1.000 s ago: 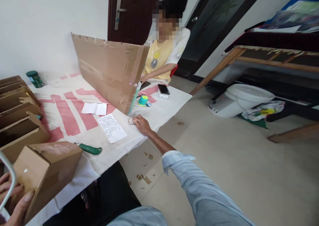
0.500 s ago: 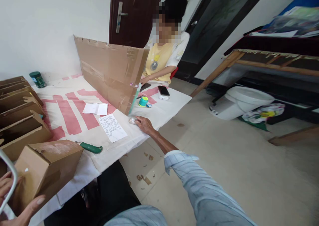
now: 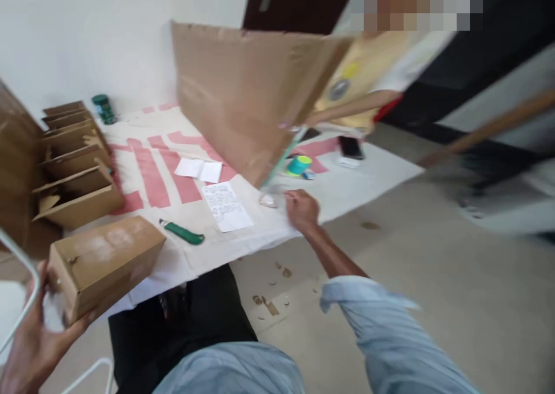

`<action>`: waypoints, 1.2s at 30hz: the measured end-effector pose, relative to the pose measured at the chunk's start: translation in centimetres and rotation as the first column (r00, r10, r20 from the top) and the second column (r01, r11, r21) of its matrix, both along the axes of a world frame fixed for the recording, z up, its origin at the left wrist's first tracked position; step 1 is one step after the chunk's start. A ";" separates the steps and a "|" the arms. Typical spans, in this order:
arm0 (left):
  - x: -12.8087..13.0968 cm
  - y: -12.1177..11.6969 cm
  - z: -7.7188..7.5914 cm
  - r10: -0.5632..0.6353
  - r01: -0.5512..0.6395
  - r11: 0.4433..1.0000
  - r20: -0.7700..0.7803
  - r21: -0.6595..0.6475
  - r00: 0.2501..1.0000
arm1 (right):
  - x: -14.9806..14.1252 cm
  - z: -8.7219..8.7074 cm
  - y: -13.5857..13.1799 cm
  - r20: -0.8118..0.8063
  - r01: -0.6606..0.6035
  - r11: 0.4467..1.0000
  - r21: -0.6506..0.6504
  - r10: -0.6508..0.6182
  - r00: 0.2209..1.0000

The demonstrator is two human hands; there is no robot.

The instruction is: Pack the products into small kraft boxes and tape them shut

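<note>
My left hand (image 3: 32, 336) grips the near end of a brown cardboard box (image 3: 104, 264) at the table's front left corner. My right hand (image 3: 302, 209) reaches across to the table's right edge, its fingers curled on a small clear roll of tape (image 3: 269, 199). The frame is blurred by motion. A printed paper sheet (image 3: 226, 207) lies just left of that hand, and a green-handled knife (image 3: 184, 232) lies between the sheet and the box.
A tall cardboard panel (image 3: 247, 96) stands across the white and red cloth-covered table (image 3: 147, 174). Another person in a yellow shirt (image 3: 364, 76) sits behind it. Folded boxes (image 3: 73, 162) are stacked at left, near a green can (image 3: 103, 108). A teal tape roll (image 3: 299, 165) and phone (image 3: 350, 147) lie beyond.
The view swung left and down, blurring. My left hand shifted its hold on the box's end. My right hand stays on the small tape roll.
</note>
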State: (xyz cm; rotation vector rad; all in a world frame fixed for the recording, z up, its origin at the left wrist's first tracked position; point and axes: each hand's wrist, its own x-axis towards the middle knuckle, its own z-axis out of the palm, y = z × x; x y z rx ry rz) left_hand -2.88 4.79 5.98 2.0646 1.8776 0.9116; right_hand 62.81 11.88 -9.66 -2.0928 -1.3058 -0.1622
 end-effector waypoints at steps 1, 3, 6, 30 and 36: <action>0.1 -0.6 0.4 0.011 -0.009 0.996 0.020 -0.085 1.000 | -0.1 -0.1 -0.1 -0.001 0.011 0.998 0.060 -0.011 1.000; 0.0 -1.5 0.8 -0.011 0.022 0.985 0.065 -0.172 0.998 | -0.9 0.1 0.0 -0.018 0.009 0.991 0.135 -0.007 1.000; -0.9 -2.2 0.3 -0.018 0.045 0.968 0.110 -0.246 0.994 | -4.1 1.4 0.0 -0.064 -0.096 0.971 0.220 0.113 0.991; 1.6 -2.3 -5.6 -0.136 0.214 0.973 0.542 -0.083 0.829 | -26.4 3.7 -0.7 -0.140 -0.806 0.592 -0.005 0.797 0.587; 2.6 -2.5 -6.0 -0.196 0.197 0.979 0.426 0.042 0.883 | -24.4 -0.4 0.4 0.046 -0.763 0.560 -0.322 0.815 0.578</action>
